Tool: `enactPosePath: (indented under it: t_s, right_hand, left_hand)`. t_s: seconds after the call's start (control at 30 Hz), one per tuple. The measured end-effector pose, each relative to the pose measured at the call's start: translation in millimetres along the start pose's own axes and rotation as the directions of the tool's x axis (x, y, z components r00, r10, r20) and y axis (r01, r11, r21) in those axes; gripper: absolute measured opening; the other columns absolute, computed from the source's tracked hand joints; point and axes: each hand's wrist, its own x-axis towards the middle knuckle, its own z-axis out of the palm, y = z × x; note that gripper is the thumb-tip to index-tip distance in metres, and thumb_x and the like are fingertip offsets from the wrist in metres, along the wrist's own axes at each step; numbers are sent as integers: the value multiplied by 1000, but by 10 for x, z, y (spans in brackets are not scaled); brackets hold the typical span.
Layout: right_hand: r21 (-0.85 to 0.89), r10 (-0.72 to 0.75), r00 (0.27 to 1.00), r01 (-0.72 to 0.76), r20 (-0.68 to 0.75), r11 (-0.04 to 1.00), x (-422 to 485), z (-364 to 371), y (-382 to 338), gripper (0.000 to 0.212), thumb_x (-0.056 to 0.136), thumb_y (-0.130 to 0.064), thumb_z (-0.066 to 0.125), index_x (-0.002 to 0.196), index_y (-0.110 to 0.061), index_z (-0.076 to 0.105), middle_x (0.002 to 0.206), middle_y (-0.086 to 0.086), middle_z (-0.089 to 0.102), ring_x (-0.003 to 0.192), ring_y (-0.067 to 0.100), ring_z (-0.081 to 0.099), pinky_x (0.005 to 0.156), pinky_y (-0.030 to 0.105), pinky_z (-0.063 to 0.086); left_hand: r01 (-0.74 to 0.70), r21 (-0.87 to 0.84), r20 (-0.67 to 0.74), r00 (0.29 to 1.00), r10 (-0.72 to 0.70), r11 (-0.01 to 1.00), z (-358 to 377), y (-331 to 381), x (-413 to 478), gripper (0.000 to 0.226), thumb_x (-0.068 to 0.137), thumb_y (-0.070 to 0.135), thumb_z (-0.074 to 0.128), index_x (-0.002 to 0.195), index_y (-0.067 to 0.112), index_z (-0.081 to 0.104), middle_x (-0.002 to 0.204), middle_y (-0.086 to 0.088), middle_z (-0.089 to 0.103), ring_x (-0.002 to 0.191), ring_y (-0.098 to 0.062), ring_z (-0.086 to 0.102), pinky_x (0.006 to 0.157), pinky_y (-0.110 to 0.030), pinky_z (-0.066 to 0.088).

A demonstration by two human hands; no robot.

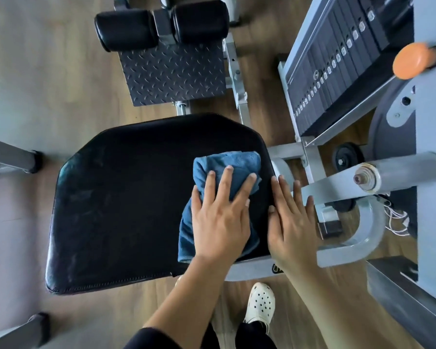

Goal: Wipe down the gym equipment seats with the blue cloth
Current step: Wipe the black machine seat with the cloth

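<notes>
A wide black padded seat point(116, 202) fills the middle of the view. A folded blue cloth point(227, 162) lies on the seat's right part. My left hand point(219, 220) presses flat on top of the cloth, fingers spread over it. My right hand point(291, 222) rests flat just beside it on the seat's right edge, fingers extended, holding nothing. Part of the cloth is hidden under my left palm.
Two black roller pads point(161, 23) and a checker-plate footrest point(171, 74) lie beyond the seat. A grey frame with a weight stack point(337, 71) and an orange knob point(412, 60) stands to the right. My foot in a white clog point(261, 304) is on the wooden floor.
</notes>
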Motion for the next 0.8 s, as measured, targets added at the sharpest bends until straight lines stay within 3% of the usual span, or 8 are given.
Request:
enactPosePath:
  t_s: [0.17,0.37,0.53,0.7,0.8]
  right_hand:
    - [-12,7,1000,-7,19,1000,19,6,-43,56,96,-31,22,149,-18,30,155,-3,26,147,22,14,119,48,9]
    - [-110,18,999,-13,47,994,157,65,-253,59,95,-36,17,151,-18,23,156,-7,12,148,21,7,119,46,3]
    - [-204,14,997,3,81,979,244,126,-314,61,95,-37,18,151,-14,24,157,0,16,147,24,8,118,51,8]
    - [-233,-3,995,26,98,972,305,152,-410,62,95,-39,19,151,-14,25,158,3,20,147,26,10,119,50,8]
    - [-212,-51,991,76,122,974,452,250,-623,62,95,-40,17,152,-15,22,158,3,18,147,24,6,120,46,5]
  left_hand:
    - [-20,19,-13,1000,21,1000,-58,-335,257,45,95,29,43,139,38,44,145,-5,43,134,-34,36,106,-54,31]
    - [224,62,-92,972,-218,973,-238,-1300,444,47,94,32,36,140,37,42,145,-6,41,134,-33,35,107,-54,32]
    - [408,30,-199,897,-394,913,-448,-2064,176,46,93,28,41,138,34,47,143,-7,43,131,-35,37,104,-53,34]
    - [558,-23,-195,812,-551,830,-504,-2051,-216,46,95,29,40,140,37,43,147,-6,37,135,-32,30,107,-49,28]
    - [508,-9,-192,844,-500,861,-473,-1813,-340,48,93,31,39,140,35,43,145,-7,40,132,-34,34,105,-51,29]
